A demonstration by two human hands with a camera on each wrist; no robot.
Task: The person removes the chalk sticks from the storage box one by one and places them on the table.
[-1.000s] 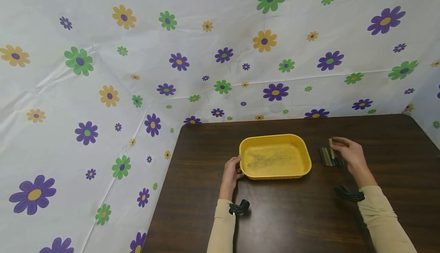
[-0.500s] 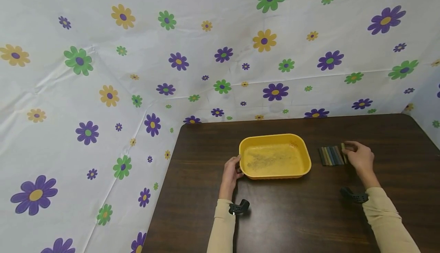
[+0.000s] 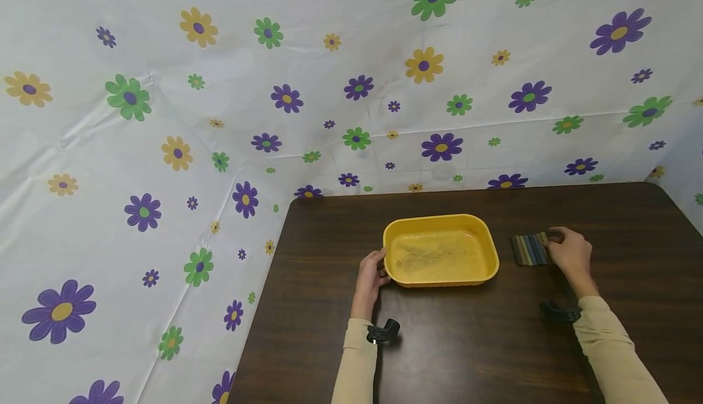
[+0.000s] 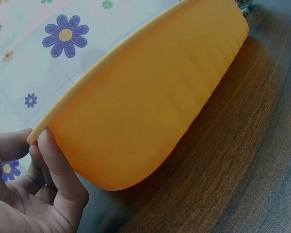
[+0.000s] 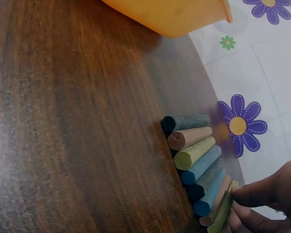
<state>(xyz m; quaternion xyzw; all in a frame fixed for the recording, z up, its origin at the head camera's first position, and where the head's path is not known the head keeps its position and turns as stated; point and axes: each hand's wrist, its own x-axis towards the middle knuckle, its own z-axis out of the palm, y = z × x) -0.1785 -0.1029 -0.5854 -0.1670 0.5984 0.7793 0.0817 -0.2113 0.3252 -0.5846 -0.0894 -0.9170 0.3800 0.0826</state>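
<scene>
My left hand [image 3: 369, 277] pinches the left rim of a yellow plastic tub [image 3: 434, 283]; the left wrist view shows thumb and fingers on the edge of its tall side wall [image 4: 150, 107]. Right of the tub, several chalk sticks [image 3: 528, 250] lie side by side in a row, dark, pinkish, yellow-green and blue. At the row's right end my right hand [image 3: 572, 256] pinches a yellow-green chalk stick [image 5: 223, 208] by its far end, laid close against a pinkish stick [image 5: 215, 201]. Inside, the tub has dark smudges on its floor.
Everything stands on a dark wood-grain table [image 3: 467, 343]. A white sheet with printed flowers [image 3: 329, 56] hangs behind the table and along its left side. Each wrist wears a black camera strap [image 3: 382, 331].
My right hand has carried the yellow-green chalk from over the row to its right end, then slid it left against the row. My left hand stays on the tub's rim.
</scene>
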